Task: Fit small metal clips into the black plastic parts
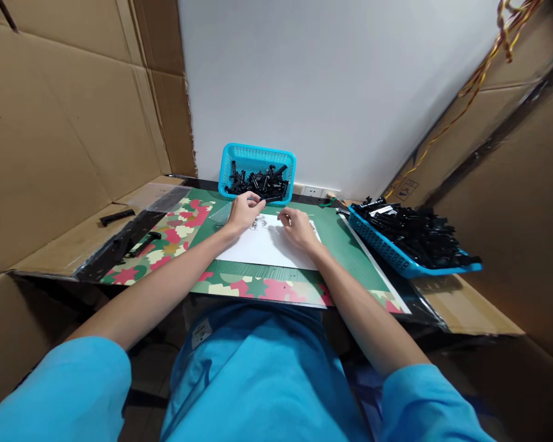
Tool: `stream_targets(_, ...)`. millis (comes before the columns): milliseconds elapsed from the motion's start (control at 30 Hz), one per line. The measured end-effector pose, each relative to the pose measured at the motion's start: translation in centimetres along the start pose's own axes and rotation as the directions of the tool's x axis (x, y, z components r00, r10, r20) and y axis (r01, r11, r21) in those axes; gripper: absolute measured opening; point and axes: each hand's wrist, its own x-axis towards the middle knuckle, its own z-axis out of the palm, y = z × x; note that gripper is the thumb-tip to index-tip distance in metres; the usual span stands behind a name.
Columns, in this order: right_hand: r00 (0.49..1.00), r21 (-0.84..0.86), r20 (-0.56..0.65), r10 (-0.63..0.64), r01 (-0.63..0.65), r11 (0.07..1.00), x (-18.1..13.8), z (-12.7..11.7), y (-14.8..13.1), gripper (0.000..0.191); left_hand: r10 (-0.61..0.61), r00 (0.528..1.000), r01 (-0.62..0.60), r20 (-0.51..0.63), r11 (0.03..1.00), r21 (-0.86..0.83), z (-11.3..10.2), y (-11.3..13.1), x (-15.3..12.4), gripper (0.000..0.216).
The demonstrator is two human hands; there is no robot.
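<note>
My left hand (244,210) rests at the far edge of a white sheet (267,248), fingers pinched on a thin black part (271,199) that points toward the blue basket (257,156) of black plastic parts. My right hand (297,226) lies on the same sheet, fingers curled over a small pile of tiny pieces (259,223); what it holds is too small to name. The sheet lies on a green mat with a camouflage border (184,230).
A second blue tray (396,256) heaped with black parts sits at the right. Black pieces (117,216) and a clear plastic bag (163,197) lie at the left. Cardboard walls close in both sides; a white wall stands behind.
</note>
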Motion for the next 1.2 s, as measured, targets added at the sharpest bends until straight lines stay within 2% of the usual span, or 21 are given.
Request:
stream_targets(67,0.998,-0.059,0.064,0.008,-0.004,0.998,-0.2,0.7,0.1,0.018,-0.046,0.999,0.044,-0.027,0.997,-0.060,0.0,-0.2,0.3,0.023)
stream_targets(233,0.994,-0.084,0.104,0.026,-0.017,0.996,-0.4,1.5,-0.4,0.020,-0.010,1.000,0.006,-0.027,0.990,-0.144,0.1,0.2,0.7,0.021)
stream_targets(433,0.990,-0.013,0.140,0.027,-0.026,1.000,-0.1,1.9,-0.4,0.009,-0.196,0.980,0.197,0.039,0.914,-0.355,0.4,0.7,0.6,0.023)
stream_targets(567,0.986,0.027,0.168,0.019,-0.024,0.999,0.2,1.5,0.0,0.007,-0.211,0.975,0.218,0.063,0.891,-0.397,0.1,1.0,0.4,0.022)
stream_targets(700,0.998,0.143,0.060,-0.008,-0.001,0.990,0.8,0.4,0.3,0.012,-0.116,0.989,0.137,0.086,0.943,-0.302,0.1,1.2,0.3,0.019)
stream_targets(800,0.999,0.252,-0.013,0.030,-0.026,0.967,0.9,-0.6,0.8,0.020,-0.021,0.989,0.048,0.143,0.981,-0.186,0.3,1.3,0.0,0.017)
stream_targets(900,0.997,0.302,-0.004,0.083,-0.077,0.950,0.8,-1.2,1.6,0.023,0.053,0.974,-0.048,0.219,0.998,-0.028,0.5,1.8,-0.6,0.016)
stream_targets(967,0.994,0.306,0.042,0.100,-0.108,0.946,0.7,-1.4,2.1,0.021,0.103,0.955,-0.134,0.279,0.986,0.095,0.4,2.1,-1.2,0.015)
stream_targets(1067,0.992,0.262,0.069,0.109,-0.124,0.957,0.5,-1.7,2.6,0.014,0.159,0.898,-0.263,0.411,0.942,0.209,0.0,2.5,-2.1,0.017)
stream_targets(1200,0.992,0.149,0.080,0.094,-0.105,0.983,0.4,-1.9,2.8,0.025,0.171,0.833,-0.357,0.526,0.893,0.275,-0.3,2.6,-2.7,0.018)
